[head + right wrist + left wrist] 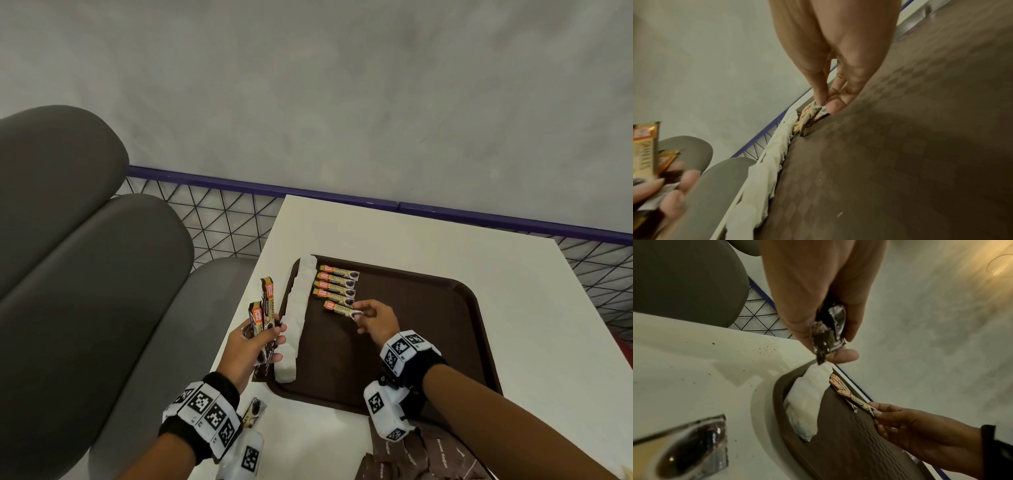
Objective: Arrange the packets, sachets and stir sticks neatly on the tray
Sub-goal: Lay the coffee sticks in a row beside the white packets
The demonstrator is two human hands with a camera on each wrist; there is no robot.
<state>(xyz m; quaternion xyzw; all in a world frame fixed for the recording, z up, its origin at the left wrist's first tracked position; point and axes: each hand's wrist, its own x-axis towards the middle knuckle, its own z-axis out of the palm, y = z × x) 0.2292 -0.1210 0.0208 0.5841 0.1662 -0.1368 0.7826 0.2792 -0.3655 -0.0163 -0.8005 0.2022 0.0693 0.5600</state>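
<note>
A brown tray (428,308) lies on the white table. A row of white sachets (296,315) runs down the tray's left side. Beside it, several coffee stick packets (337,282) lie stacked in a column. My right hand (371,317) pinches the near end of the lowest coffee packet (342,309), seen close up in the right wrist view (812,116). My left hand (255,342) grips a bunch of coffee packets (265,311) upright just left of the tray; their dark ends (828,334) show in the left wrist view.
One coffee packet (254,411) lies on the table (411,236) near my left wrist. Brown sachets (421,455) are piled at the table's near edge. A grey padded seat (85,257) stands to the left, and a blue railing with wire mesh (222,219) runs behind.
</note>
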